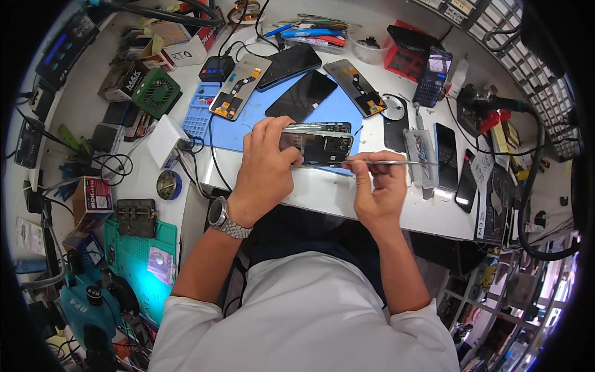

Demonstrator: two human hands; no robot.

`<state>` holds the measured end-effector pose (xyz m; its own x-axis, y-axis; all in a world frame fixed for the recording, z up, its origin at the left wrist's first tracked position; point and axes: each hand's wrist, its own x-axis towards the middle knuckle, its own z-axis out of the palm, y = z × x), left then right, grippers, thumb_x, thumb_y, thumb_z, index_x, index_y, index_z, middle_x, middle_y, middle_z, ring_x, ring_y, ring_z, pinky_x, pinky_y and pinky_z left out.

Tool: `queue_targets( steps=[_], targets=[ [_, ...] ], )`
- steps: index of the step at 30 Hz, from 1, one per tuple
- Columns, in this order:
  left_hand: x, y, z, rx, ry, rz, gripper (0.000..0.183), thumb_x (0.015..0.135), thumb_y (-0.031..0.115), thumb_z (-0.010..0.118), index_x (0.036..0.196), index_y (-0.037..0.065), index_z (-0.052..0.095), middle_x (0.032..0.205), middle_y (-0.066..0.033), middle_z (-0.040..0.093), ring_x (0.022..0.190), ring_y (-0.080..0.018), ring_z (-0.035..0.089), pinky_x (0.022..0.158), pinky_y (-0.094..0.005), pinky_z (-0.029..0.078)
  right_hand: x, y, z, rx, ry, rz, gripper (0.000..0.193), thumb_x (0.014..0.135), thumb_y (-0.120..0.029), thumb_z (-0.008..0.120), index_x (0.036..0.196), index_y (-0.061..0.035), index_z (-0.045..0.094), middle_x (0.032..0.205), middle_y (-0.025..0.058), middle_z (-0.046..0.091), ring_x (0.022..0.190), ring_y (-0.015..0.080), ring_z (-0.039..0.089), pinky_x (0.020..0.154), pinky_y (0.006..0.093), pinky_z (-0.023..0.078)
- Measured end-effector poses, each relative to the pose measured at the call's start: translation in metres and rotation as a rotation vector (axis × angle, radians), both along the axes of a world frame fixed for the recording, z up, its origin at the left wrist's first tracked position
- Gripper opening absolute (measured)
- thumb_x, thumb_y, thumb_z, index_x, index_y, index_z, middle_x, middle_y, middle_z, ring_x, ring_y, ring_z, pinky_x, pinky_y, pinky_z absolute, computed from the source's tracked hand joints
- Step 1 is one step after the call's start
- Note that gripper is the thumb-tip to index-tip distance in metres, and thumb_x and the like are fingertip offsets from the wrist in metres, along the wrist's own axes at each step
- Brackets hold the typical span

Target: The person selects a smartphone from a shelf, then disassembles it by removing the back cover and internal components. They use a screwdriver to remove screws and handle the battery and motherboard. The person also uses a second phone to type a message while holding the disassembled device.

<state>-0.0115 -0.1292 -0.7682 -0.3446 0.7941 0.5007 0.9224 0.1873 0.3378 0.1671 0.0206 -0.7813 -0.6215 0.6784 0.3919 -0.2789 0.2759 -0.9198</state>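
An opened smartphone (310, 153), its dark inside parts showing, is tilted up over the near edge of the blue mat. My left hand (268, 170) is closed around its left end, thumb at the near side and fingers over the far edge. Between the thumb and fingers of my right hand (379, 193) is a slim metal tool (396, 162), perhaps tweezers. Its tip reaches the phone's near long edge at the right. Whether the tip touches inside the phone I cannot tell.
Beyond the phone, the blue mat (245, 133) bears dark phones (302, 96) and detached screens (356, 87). To the right lie a clear tray (421, 158) of small parts and more phones (446, 155). A green fan (156, 92), white box (166, 141) with cables and teal microscope (93, 310) stand left.
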Motion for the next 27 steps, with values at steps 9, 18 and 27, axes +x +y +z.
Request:
queue_targets(
  steps=[9,18,27],
  targets=[
    [-0.003,-0.001,0.003,-0.024,-0.018,-0.018,0.018,0.076,-0.009,0.071,0.085,0.006,0.073,0.147,-0.0197,0.056,0.143,-0.0431,0.049,0.108,-0.0525,0.043,-0.026,-0.001,-0.021,-0.058,-0.001,0.028,0.025,0.106,0.004,0.07,0.124,0.0019,0.053,0.113,0.0146,0.072,0.102,0.0192,0.075,0.094,0.031,0.059],
    [-0.007,0.005,0.016,-0.064,-0.099,-0.005,0.029,0.083,-0.011,0.066,0.103,0.009,0.072,0.138,-0.0169,0.06,0.134,-0.039,0.055,0.107,-0.0526,0.043,-0.014,0.011,-0.006,-0.029,0.107,-0.086,0.027,0.117,-0.008,0.049,0.141,0.0044,0.049,0.103,0.0094,0.064,0.099,0.0157,0.067,0.088,0.0303,0.056],
    [-0.017,0.012,0.024,-0.077,-0.105,-0.017,0.053,0.083,-0.007,0.068,0.134,0.004,0.065,0.14,-0.0177,0.063,0.134,-0.0376,0.057,0.116,-0.0519,0.04,-0.023,0.018,0.004,0.186,-0.504,-0.219,0.026,0.099,-0.015,0.081,0.119,0.0013,0.077,0.112,0.0131,0.068,0.079,0.0161,0.06,0.075,0.0325,0.052]
  ],
)
